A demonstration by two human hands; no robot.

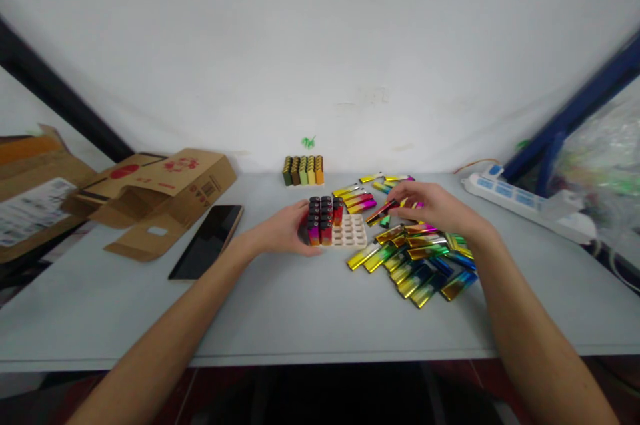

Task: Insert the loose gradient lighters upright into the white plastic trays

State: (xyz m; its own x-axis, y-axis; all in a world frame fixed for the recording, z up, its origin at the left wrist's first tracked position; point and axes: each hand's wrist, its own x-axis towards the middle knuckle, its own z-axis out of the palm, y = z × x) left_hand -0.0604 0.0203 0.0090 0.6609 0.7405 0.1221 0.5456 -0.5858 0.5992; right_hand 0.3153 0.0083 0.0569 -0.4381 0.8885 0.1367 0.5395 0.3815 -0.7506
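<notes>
A white tray point(353, 231) with rows of round-edged slots sits mid-table. Its left part holds upright lighters point(321, 219) with black tops and red to purple bodies; its right part shows bare slots. My left hand point(287, 230) is curled around the tray's left end, thumb at the near side and fingers at the far side. To the right of the tray, my right hand point(425, 206) pinches a red and dark lighter point(382, 212), which lies tilted at the fingertips. Loose metallic lighters point(415, 265) in yellow, green and blue lie in a heap below that hand.
More loose lighters point(355, 198) lie behind the tray. A filled block of gold-topped lighters point(303, 171) stands near the wall. At left are a dark tablet point(207, 241) and an opened cardboard box point(195, 178). A white power strip point(530, 205) lies at right.
</notes>
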